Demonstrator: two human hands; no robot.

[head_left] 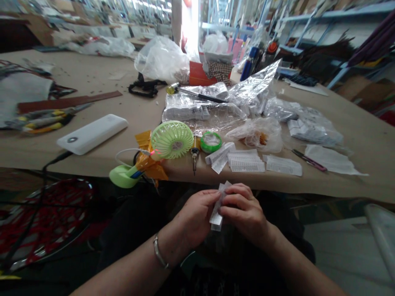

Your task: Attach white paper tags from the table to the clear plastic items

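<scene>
Between my two hands, in front of the table edge, is a small clear plastic sleeve with a white paper label (217, 217) in or against it. My left hand (197, 216) pinches it from the left, thumb along its upper part. From the right, the fingers of my right hand (247, 209) press on its upper end. Just beyond, on the table edge, lie a stack of printed labels (246, 160), a fanned bunch of labels (220, 157) and a further label pile (283, 165). Whether the label is fully inside the sleeve I cannot tell.
A green fan (172, 139) overhangs the table edge, cabled to a white power bank (92, 133). A screwdriver-like tool (194, 154), a green round tin (211, 142), a cutter knife (309, 160) and plastic bags (253, 133) lie near. Pliers (46, 120) are at left.
</scene>
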